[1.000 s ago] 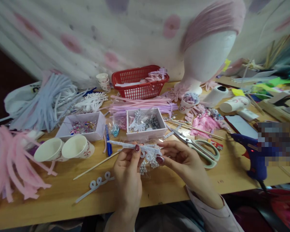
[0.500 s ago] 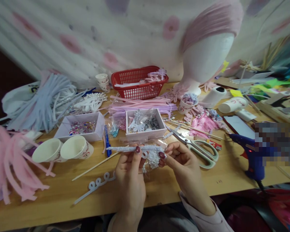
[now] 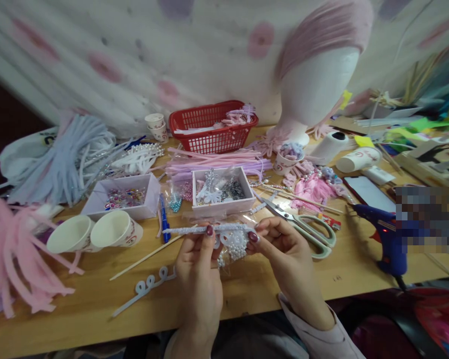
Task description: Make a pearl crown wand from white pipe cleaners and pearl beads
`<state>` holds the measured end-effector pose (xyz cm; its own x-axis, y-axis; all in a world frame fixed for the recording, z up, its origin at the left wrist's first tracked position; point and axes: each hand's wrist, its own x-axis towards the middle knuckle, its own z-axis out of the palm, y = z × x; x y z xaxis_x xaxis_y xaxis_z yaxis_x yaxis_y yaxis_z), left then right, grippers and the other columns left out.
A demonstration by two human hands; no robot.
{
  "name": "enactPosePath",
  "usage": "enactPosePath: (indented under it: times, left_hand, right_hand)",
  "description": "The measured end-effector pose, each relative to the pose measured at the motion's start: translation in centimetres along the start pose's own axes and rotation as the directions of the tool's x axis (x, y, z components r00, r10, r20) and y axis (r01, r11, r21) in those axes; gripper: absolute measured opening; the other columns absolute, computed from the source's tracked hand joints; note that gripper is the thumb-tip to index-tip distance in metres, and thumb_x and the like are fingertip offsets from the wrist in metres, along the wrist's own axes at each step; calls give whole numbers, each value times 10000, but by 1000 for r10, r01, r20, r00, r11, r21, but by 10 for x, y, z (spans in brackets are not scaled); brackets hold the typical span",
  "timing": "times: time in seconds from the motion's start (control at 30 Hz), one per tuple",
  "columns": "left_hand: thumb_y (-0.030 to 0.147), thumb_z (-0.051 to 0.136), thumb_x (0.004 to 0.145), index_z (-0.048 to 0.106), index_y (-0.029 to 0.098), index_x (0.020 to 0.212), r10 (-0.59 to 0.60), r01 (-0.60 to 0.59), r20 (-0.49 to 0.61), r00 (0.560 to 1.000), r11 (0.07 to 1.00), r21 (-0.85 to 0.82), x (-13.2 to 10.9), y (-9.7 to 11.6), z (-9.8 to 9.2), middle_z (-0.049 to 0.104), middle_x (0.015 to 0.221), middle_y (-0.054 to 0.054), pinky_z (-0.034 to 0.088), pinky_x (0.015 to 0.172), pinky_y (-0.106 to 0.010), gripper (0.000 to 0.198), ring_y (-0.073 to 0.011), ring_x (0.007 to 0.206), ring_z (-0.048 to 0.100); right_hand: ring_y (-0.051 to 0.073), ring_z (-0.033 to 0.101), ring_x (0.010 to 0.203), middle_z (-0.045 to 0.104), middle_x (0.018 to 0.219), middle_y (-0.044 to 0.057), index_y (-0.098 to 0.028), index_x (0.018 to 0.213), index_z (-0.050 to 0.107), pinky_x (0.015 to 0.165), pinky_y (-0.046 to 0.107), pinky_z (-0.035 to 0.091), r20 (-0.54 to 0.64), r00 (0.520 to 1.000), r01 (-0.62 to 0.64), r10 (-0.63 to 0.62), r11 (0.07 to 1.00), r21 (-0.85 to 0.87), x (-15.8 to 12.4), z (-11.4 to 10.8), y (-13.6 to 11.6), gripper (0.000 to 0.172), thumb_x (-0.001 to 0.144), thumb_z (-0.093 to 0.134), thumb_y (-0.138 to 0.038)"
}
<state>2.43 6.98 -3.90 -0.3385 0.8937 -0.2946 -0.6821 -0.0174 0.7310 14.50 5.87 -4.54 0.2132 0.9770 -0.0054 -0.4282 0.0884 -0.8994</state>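
A pale, fuzzy pipe cleaner (image 3: 181, 231) stretches level between my two hands above the table's front part. My left hand (image 3: 200, 284) pinches it near its middle between thumb and fingers. At its right end, my right hand (image 3: 292, 259) grips it with thumb and forefinger. Just below the strip is a small loop, partly hidden by my left fingers. Behind my hands lies a clear bag of pearl beads (image 3: 235, 248). Left of my left hand, another pale pipe cleaner (image 3: 149, 285) bent into several curls rests on the wood; its right end is hidden.
Scissors (image 3: 314, 232) lie right of my hands, with a blue glue gun (image 3: 387, 239) farther right. A white box of charms (image 3: 224, 209), a blue pen (image 3: 165, 222), paper cups (image 3: 110, 232) and a red basket (image 3: 213, 142) stand around. A foam head (image 3: 318, 85) rises behind.
The view has shifted slightly. My hands stay in nearly the same place, still holding the pipe cleaner; the small loop beneath it has turned a little and shows differently.
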Motion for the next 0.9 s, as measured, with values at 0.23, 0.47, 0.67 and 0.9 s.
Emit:
enactPosePath:
  times: [0.23, 0.47, 0.67, 0.9]
  left_hand:
    - [264, 933, 532, 754, 178, 749, 23, -22, -24, 999, 1000, 20, -3, -2, 1, 750, 711, -4, 573, 633, -161, 294, -125, 679, 720]
    - [279, 894, 624, 758, 172, 812, 51, -52, 30, 998, 998, 43, -7, -8, -1, 767, 764, -26, 578, 690, -189, 255, -137, 727, 728]
    - [299, 905, 598, 756, 161, 767, 12, -12, 3, 1000, 999, 38, -9, -13, 1, 778, 769, -43, 595, 655, -221, 265, -160, 694, 734]
    - [289, 934, 529, 752, 158, 723, -35, 34, -37, 999, 999, -10, -13, -12, 7, 778, 751, -21, 592, 622, -181, 296, -142, 656, 734]
  right_hand:
    - [104, 681, 601, 738, 712, -7, -191, 769, 719, 579, 193, 603, -45, 998, -34, 33, 999, -19, -1, 4, 2, 176, 683, 868, -229]
    - [112, 643, 510, 699, 579, -14, -184, 681, 683, 433, 169, 540, -211, 977, -32, 34, 999, 13, -2, 9, 3, 250, 614, 904, -282]
    - [101, 604, 480, 685, 591, -24, -191, 677, 675, 427, 182, 513, -315, 949, 29, -2, 996, 79, -7, 15, 11, 257, 614, 901, -296]
    - [72, 580, 498, 672, 599, -41, -197, 684, 695, 491, 161, 497, -397, 917, 84, -33, 990, 112, -9, 22, 18, 264, 602, 912, -323]
